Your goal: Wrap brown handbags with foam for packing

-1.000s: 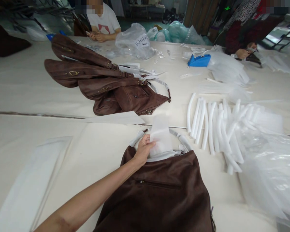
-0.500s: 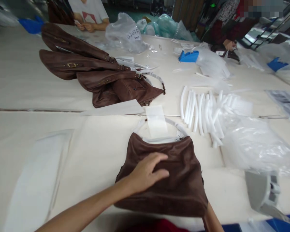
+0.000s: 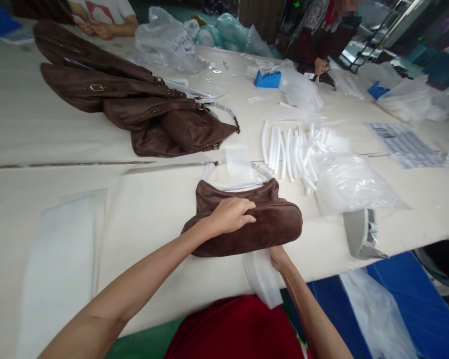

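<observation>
A brown leather bag (image 3: 262, 227) lies on the white table with its base tipped up toward me. My left hand (image 3: 232, 215) rests over its near edge, thumb and fingers curled on the leather. Under the bag's front right side is my right hand (image 3: 279, 258), its fingers mostly hidden. A translucent white sheet (image 3: 264, 279) hangs beside it at the table edge; whether the fingers grip it is unclear. The bag's wrapped handle (image 3: 264, 172) lies beyond, near a small white sheet (image 3: 238, 162).
More brown bags (image 3: 134, 104) lie stacked at the back left. White foam tubes (image 3: 290, 149), a plastic bag (image 3: 355, 184) and a grey tape dispenser (image 3: 359, 234) sit to the right. Flat translucent sheets (image 3: 62, 264) lie at left. Two people are across the table.
The bag's base has tilted up, with my left hand on its edge. My right hand shows more below it, beside a white sheet that was not visible before. The view has shifted.
</observation>
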Motion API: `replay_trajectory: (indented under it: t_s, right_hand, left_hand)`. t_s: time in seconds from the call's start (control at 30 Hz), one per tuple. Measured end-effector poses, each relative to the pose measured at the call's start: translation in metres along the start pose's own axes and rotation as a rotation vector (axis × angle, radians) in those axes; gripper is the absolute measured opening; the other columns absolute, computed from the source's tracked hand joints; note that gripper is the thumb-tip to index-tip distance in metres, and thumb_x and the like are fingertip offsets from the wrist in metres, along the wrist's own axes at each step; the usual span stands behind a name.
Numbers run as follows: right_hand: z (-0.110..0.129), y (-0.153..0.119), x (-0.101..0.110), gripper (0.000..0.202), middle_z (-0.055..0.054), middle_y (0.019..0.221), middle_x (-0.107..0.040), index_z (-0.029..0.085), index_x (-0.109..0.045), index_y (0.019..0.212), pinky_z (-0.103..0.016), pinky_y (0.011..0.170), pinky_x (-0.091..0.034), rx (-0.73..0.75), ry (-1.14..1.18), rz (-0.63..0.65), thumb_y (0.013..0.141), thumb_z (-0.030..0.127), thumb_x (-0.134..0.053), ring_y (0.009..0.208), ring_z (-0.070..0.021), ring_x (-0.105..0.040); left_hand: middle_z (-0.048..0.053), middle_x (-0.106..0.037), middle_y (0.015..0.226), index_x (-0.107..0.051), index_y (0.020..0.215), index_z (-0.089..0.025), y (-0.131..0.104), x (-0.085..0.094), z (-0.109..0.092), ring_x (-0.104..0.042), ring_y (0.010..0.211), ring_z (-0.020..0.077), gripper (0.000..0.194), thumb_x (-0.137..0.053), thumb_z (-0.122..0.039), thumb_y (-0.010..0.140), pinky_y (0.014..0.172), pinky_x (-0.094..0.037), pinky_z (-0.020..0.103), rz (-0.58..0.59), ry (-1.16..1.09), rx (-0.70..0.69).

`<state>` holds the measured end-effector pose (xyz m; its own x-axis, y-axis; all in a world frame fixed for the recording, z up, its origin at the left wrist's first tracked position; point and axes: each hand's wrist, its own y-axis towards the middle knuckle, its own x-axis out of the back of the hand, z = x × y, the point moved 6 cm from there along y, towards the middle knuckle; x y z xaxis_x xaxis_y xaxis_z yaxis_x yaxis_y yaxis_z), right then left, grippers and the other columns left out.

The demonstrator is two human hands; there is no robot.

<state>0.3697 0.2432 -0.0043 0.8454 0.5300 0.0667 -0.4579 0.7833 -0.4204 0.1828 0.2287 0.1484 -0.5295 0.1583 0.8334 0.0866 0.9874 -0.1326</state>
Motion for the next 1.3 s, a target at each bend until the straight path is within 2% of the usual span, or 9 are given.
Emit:
replay_trajectory:
  t_s: [0.17,0.3,0.4,0.47,0.53,0.63,0.7,1.07,1.3]
  right_hand:
    - [-0.028,-0.020,-0.003,0.075,-0.011,0.119,-0.070,0.020,-0.060,0.125,-0.048,0.097,-0.049,-0.145,0.066,0.069,0.071,0.073,-0.063,0.115,-0.0280,-0.060]
    - [-0.043,-0.068,0.072,0.065,-0.013,0.098,-0.074,0.016,-0.068,0.108,-0.049,0.086,-0.054,-0.361,-0.185,0.141,0.066,0.067,-0.070,0.097,-0.0311,-0.067]
    - [0.007,-0.083,0.131,0.059,-0.014,0.104,-0.072,0.018,-0.065,0.112,-0.049,0.087,-0.053,-0.015,-0.577,-0.181,0.076,0.065,-0.062,0.101,-0.0318,-0.065]
    - [0.056,-0.082,0.123,0.059,-0.016,0.125,-0.064,0.020,-0.055,0.130,-0.052,0.099,-0.045,0.389,-0.903,-0.242,0.083,0.055,-0.060,0.120,-0.0332,-0.056]
    - [0.084,-0.068,0.083,0.067,-0.016,0.138,-0.055,0.022,-0.041,0.143,-0.055,0.108,-0.034,0.671,-1.226,-0.081,0.084,0.041,-0.065,0.131,-0.0341,-0.045]
    - [0.090,-0.032,0.033,0.063,-0.015,0.121,-0.062,0.018,-0.047,0.135,-0.049,0.099,-0.036,0.787,-1.530,0.167,0.078,0.026,-0.072,0.113,-0.0312,-0.053]
    - [0.087,-0.010,0.022,0.042,-0.011,0.102,-0.064,0.017,-0.056,0.114,-0.041,0.084,-0.038,0.780,-1.609,0.215,0.076,0.023,-0.073,0.094,-0.0269,-0.054]
    - [0.074,-0.005,0.046,0.010,-0.006,0.085,-0.054,0.020,-0.057,0.092,-0.035,0.069,-0.031,1.043,-1.533,0.265,0.085,0.013,-0.056,0.079,-0.0218,-0.046]
    - [0.071,0.003,0.065,0.025,-0.009,0.094,-0.059,0.019,-0.057,0.110,-0.035,0.072,-0.039,0.964,-1.477,0.234,0.086,0.024,-0.060,0.088,-0.0249,-0.052]
  left_hand:
    - [0.003,-0.070,0.103,-0.064,0.100,-0.023,-0.006,-0.047,-0.004,-0.066,0.098,0.0235,0.018,-0.061,-0.037,0.090,0.076,-0.047,0.031,0.070,-0.032,0.061]
    - [0.003,-0.069,0.113,-0.056,0.121,-0.024,-0.046,-0.070,0.007,-0.064,0.106,0.0233,0.040,-0.067,-0.040,0.086,0.087,-0.047,0.033,0.055,-0.098,0.132]
    - [0.006,-0.066,0.119,-0.052,0.126,-0.023,-0.082,-0.074,0.014,-0.059,0.114,0.0266,0.054,-0.073,-0.043,0.080,0.096,-0.044,0.039,-0.038,-0.031,0.184]
    - [0.009,-0.062,0.124,-0.049,0.128,-0.023,-0.097,-0.079,0.014,-0.056,0.117,0.0285,0.061,-0.077,-0.042,0.077,0.102,-0.040,0.044,-0.075,0.039,0.187]
    - [0.010,-0.061,0.123,-0.048,0.127,-0.023,-0.099,-0.085,0.013,-0.055,0.115,0.0290,0.062,-0.078,-0.037,0.075,0.101,-0.040,0.045,-0.061,0.114,0.196]
    - [0.008,-0.062,0.110,-0.051,0.115,-0.022,-0.086,-0.091,0.016,-0.059,0.106,0.0269,0.042,-0.073,-0.028,0.079,0.087,-0.046,0.039,0.020,0.215,0.228]
    - [0.007,-0.062,0.105,-0.052,0.106,-0.022,-0.075,-0.088,0.020,-0.060,0.102,0.0252,0.028,-0.068,-0.025,0.083,0.081,-0.047,0.036,0.053,0.252,0.235]
    - [0.006,-0.059,0.098,-0.052,0.101,-0.023,-0.089,-0.084,0.027,-0.056,0.093,0.0230,0.027,-0.051,-0.004,0.081,0.070,-0.046,0.034,0.029,0.312,0.184]
    - [0.006,-0.060,0.097,-0.054,0.098,-0.022,-0.085,-0.090,0.036,-0.053,0.094,0.0218,0.017,-0.048,-0.010,0.088,0.072,-0.044,0.032,-0.040,0.333,0.219]
